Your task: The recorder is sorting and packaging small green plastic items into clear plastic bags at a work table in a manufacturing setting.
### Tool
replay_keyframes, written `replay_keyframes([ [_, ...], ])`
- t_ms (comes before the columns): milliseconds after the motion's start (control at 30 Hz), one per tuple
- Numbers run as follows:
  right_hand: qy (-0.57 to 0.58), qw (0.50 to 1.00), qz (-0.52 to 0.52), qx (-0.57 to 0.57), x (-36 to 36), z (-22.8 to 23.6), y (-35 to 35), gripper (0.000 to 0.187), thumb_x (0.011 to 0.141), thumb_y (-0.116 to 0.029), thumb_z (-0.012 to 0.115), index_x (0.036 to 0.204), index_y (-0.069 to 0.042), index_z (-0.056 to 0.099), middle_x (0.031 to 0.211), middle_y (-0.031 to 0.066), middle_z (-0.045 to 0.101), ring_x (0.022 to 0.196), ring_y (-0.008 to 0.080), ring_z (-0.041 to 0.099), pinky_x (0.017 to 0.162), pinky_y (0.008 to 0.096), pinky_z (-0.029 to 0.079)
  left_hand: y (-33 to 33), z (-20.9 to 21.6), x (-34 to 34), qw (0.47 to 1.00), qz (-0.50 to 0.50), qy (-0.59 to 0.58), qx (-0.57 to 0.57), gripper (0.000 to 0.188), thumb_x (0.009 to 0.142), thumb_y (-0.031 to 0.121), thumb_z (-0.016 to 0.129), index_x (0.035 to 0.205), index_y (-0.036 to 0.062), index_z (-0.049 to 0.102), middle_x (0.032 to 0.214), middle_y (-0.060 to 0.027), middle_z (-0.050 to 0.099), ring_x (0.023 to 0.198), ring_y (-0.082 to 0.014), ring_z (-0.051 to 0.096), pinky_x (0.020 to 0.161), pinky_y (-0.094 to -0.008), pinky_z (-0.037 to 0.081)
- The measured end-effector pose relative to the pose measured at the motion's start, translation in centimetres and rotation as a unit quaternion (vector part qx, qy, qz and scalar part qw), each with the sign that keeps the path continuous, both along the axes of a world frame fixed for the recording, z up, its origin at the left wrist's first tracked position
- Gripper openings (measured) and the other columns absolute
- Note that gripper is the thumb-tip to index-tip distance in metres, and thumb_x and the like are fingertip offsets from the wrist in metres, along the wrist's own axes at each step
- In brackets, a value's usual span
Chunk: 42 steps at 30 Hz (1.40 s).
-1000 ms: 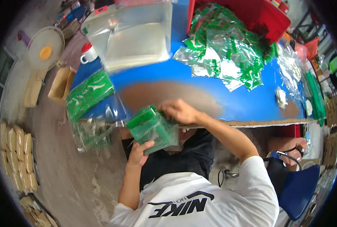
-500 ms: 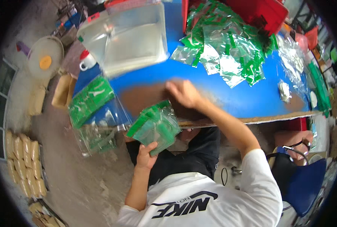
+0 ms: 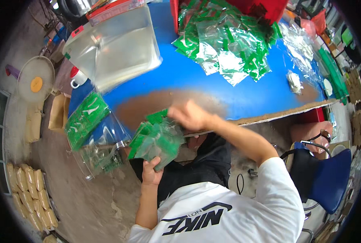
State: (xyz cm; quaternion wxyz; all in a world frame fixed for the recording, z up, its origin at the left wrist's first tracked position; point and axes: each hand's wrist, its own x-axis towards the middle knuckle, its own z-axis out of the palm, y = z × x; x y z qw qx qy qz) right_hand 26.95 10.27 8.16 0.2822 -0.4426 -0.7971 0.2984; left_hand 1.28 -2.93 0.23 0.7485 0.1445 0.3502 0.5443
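Note:
My left hand (image 3: 151,172) grips from below a thick bundle of green-and-clear plastic bags (image 3: 156,141), held at the near edge of the blue table (image 3: 213,83). My right hand (image 3: 188,115), blurred by motion, lies on the bundle's top end with its fingers curled on the uppermost green bag (image 3: 158,116). A big loose pile of the same green and clear bags (image 3: 229,40) covers the far middle of the table.
A large clear plastic tub (image 3: 115,46) stands at the table's far left, with a white cup (image 3: 77,77) beside it. Another green bag bundle (image 3: 85,118) and clear bags (image 3: 103,156) hang at the left corner. A blue chair (image 3: 322,176) is on the right, tan sacks (image 3: 26,198) on the floor at the left.
My right hand reached a little farther over the table edge, then came back onto the bundle's top. The bundle stays in my left hand, slightly lower.

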Motion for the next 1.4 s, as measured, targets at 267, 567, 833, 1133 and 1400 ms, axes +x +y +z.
replay_keyframes([
  [267, -0.186, 0.952, -0.098, 0.222, 6.5, -3.3, 0.3, 0.049, 0.093, -0.044, 0.062, 0.122, -0.004, 0.063, 0.127, 0.0216, 0.057, 0.124, 0.0444, 0.05, 0.11, 0.0562, 0.033, -0.6, -1.6, 0.1, 0.993, -0.035, -0.112, -0.021, 0.061, 0.078, -0.002, 0.067, 0.137, 0.0053, 0.052, 0.129, -0.0072, 0.061, 0.123, -0.0245, 0.059, 0.107, -0.0409, 0.049],
  [567, -0.092, 0.896, -0.386, 0.201, 9.5, -2.9, 2.7, 0.056, 0.097, -0.044, 0.061, 0.127, 0.003, 0.057, 0.127, 0.0283, 0.058, 0.12, 0.0462, 0.052, 0.103, 0.051, 0.041, 0.0, -1.2, 0.5, 0.994, -0.055, -0.083, -0.045, 0.06, 0.078, -0.001, 0.067, 0.136, 0.0046, 0.052, 0.128, -0.008, 0.062, 0.121, -0.0264, 0.06, 0.106, -0.0427, 0.05],
  [833, -0.129, 0.981, -0.031, 0.142, 6.0, -3.2, -5.9, 0.054, 0.1, -0.044, 0.052, 0.135, -0.003, 0.057, 0.146, 0.0212, 0.049, 0.144, 0.0415, 0.034, 0.119, 0.058, 0.022, -0.3, -2.3, 0.7, 0.98, -0.062, -0.187, -0.019, 0.063, 0.076, 0.002, 0.066, 0.137, 0.0008, 0.049, 0.133, -0.0175, 0.059, 0.123, -0.0371, 0.059, 0.105, -0.0551, 0.051],
  [1133, -0.249, 0.901, -0.316, 0.162, 17.2, -4.8, -1.7, 0.061, 0.093, -0.051, 0.06, 0.133, -0.005, 0.058, 0.142, 0.0285, 0.046, 0.142, 0.0503, 0.028, 0.116, 0.0635, 0.02, -0.6, -1.1, 2.8, 0.993, -0.081, -0.073, -0.047, 0.054, 0.079, -0.002, 0.065, 0.131, 0.0068, 0.056, 0.123, -0.0041, 0.063, 0.115, -0.0212, 0.062, 0.103, -0.0393, 0.051],
  [1400, -0.056, 0.982, 0.012, 0.18, 4.1, -2.2, -6.1, 0.022, 0.09, -0.019, 0.065, 0.106, -0.004, 0.068, 0.099, 0.0193, 0.057, 0.098, 0.0377, 0.058, 0.087, 0.0484, 0.047, -0.7, -2.4, 2.2, 0.989, -0.074, -0.125, -0.028, 0.05, 0.08, -0.002, 0.065, 0.128, 0.0065, 0.058, 0.119, -0.004, 0.065, 0.109, -0.0195, 0.064, 0.098, -0.0353, 0.053],
])
